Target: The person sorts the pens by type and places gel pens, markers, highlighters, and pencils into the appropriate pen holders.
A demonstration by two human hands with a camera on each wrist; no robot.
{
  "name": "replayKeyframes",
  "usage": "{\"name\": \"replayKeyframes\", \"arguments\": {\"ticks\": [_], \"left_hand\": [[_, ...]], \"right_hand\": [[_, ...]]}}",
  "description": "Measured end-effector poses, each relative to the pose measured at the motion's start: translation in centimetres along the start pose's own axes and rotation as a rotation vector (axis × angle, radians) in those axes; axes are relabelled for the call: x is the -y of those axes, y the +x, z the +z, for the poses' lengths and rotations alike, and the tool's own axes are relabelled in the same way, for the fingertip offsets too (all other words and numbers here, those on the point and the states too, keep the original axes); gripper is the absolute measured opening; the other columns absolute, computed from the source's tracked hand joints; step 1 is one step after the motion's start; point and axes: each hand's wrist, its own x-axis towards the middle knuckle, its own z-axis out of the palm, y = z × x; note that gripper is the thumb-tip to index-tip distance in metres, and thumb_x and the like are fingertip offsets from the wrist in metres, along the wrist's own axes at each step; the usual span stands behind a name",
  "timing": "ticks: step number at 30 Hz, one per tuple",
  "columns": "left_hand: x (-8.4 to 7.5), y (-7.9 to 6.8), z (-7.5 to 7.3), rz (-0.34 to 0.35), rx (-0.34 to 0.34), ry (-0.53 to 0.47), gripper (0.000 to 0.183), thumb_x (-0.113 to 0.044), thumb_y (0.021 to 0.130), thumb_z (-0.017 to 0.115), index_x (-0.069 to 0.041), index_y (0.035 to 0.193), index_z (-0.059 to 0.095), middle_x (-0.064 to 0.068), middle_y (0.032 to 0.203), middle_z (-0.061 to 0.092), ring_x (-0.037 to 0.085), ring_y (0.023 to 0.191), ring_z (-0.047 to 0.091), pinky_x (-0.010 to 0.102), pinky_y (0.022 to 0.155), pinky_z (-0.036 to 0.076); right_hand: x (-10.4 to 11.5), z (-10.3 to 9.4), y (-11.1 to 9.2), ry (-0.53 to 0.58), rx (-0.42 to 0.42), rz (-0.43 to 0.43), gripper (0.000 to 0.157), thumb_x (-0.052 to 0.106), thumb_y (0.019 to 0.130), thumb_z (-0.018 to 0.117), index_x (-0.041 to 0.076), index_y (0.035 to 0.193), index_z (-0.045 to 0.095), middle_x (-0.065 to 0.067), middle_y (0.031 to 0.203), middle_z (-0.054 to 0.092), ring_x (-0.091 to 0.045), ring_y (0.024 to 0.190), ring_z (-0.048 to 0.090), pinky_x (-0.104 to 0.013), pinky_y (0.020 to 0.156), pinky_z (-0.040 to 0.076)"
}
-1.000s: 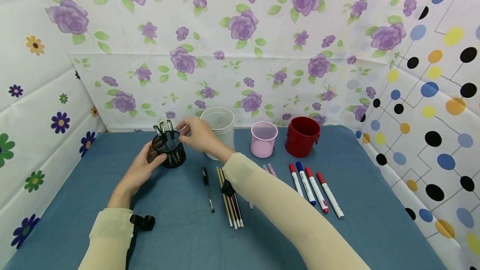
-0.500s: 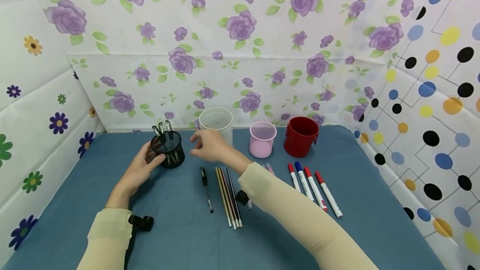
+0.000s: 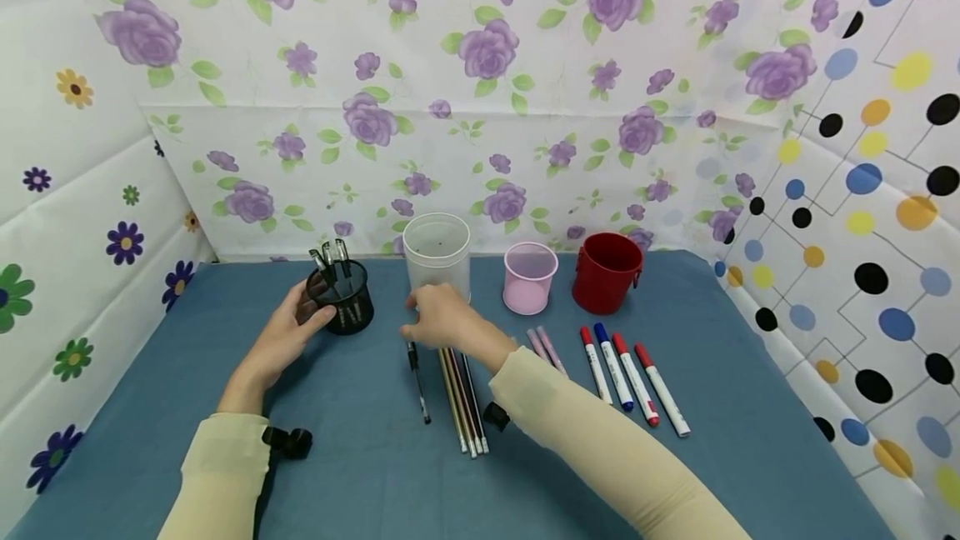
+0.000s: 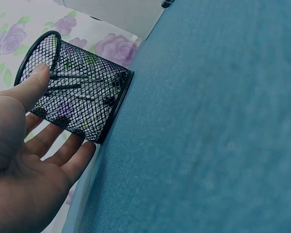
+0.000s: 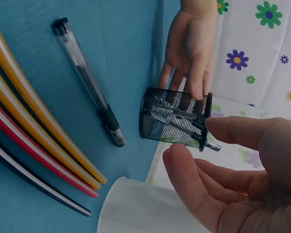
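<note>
My left hand (image 3: 281, 338) grips the side of a black mesh pen holder (image 3: 352, 313) standing at the back left of the table. In the left wrist view its thumb lies against the near side of the mesh and the fingers reach round the far side. Several black pens (image 3: 331, 257) with clear ends stand inside the holder. My right hand (image 3: 446, 317) hovers at the cap end of a gel pen (image 3: 419, 386) lying on the cloth. In the right wrist view the thumb and fingers are apart, with nothing between them, and that pen (image 5: 87, 80) lies beyond.
Several pencils (image 3: 463, 411) lie beside the gel pen. A clear cup (image 3: 438, 261), a pink cup (image 3: 527, 286) and a red bucket (image 3: 606, 277) line the back. To the right lie pinkish pens (image 3: 551, 350) and several capped markers (image 3: 636, 377) on the blue cloth (image 3: 360, 473).
My right hand has drawn away from the pen holder, moving right and then down toward the gel pen. The left hand keeps its hold on the pen holder.
</note>
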Motion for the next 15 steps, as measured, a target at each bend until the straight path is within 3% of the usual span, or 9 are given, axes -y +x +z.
{"name": "replayKeyframes", "arguments": {"ticks": [2, 8, 13, 15], "left_hand": [[-0.1, 0.0, 0.0, -0.002, 0.0, 0.002, 0.092, -0.05, 0.108, 0.06, -0.019, 0.173, 0.003, 0.022, 0.176, 0.013, 0.052, 0.159, 0.015, 0.073, 0.121, 0.027], [0.0, -0.1, 0.1, -0.025, -0.002, 0.006, 0.095, -0.052, 0.107, 0.06, -0.018, 0.173, 0.002, 0.023, 0.176, 0.012, 0.051, 0.159, 0.015, 0.073, 0.121, 0.027], [0.0, 0.0, 0.1, -0.028, 0.007, 0.001, 0.094, -0.052, 0.107, 0.06, -0.02, 0.173, 0.001, 0.022, 0.176, 0.011, 0.051, 0.16, 0.014, 0.073, 0.121, 0.026], [0.0, 0.0, 0.1, -0.022, 0.005, -0.002, 0.093, -0.052, 0.107, 0.06, -0.021, 0.173, 0.002, 0.021, 0.176, 0.011, 0.051, 0.16, 0.014, 0.073, 0.121, 0.026]], "right_hand": [[0.0, 0.5, -0.1, -0.011, 0.018, 0.014, 0.043, 0.025, 0.1, 0.078, 0.002, 0.135, 0.07, -0.006, 0.084, 0.074, -0.01, 0.061, 0.06, -0.027, 0.07, 0.056], [0.1, 2.1, -0.5, -0.034, 0.058, 0.047, 0.044, 0.026, 0.1, 0.077, 0.002, 0.137, 0.069, -0.009, 0.102, 0.078, -0.014, 0.063, 0.067, -0.026, 0.07, 0.058], [0.1, 3.0, -0.7, -0.02, 0.072, 0.067, 0.04, 0.023, 0.101, 0.076, 0.0, 0.133, 0.07, -0.004, 0.067, 0.07, -0.019, 0.058, 0.071, -0.028, 0.071, 0.059], [0.1, 3.3, -0.6, -0.05, 0.067, 0.066, 0.028, 0.023, 0.101, 0.076, 0.001, 0.117, 0.076, -0.001, 0.058, 0.065, -0.016, 0.055, 0.069, -0.027, 0.07, 0.058]]}}
